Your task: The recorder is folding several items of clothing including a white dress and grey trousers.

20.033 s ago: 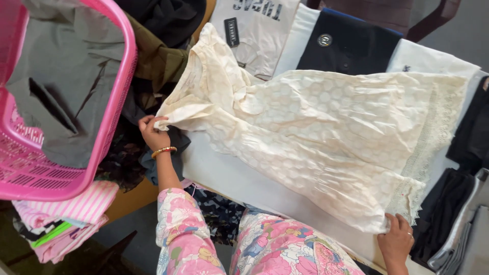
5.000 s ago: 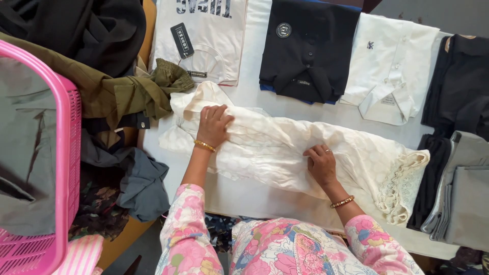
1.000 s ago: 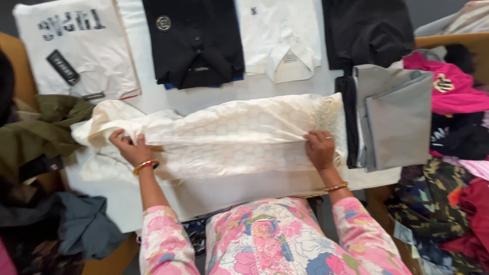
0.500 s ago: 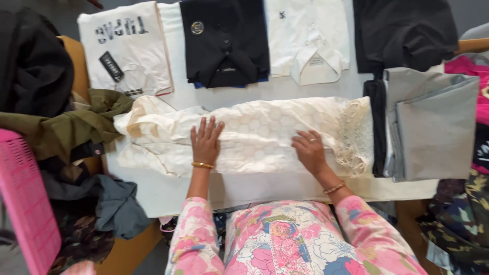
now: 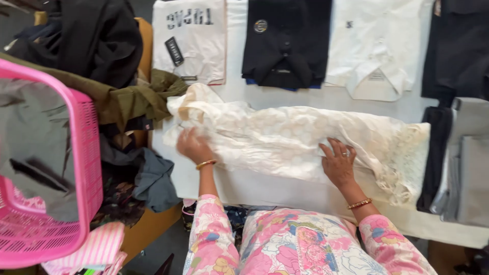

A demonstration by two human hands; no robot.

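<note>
While folded lengthwise, cream lace dress (image 5: 285, 140) lies under flat right hand (image 5: 337, 164); left hand (image 5: 193, 146) blurred, grip unclear.

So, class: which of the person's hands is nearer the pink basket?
Left. The left hand rests on the cream garment nearest the pink basket; the right hand lies farther away.

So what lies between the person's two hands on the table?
In the head view, only the cream lace garment spans the stretch between the left hand and the right hand; both press on it.
</note>
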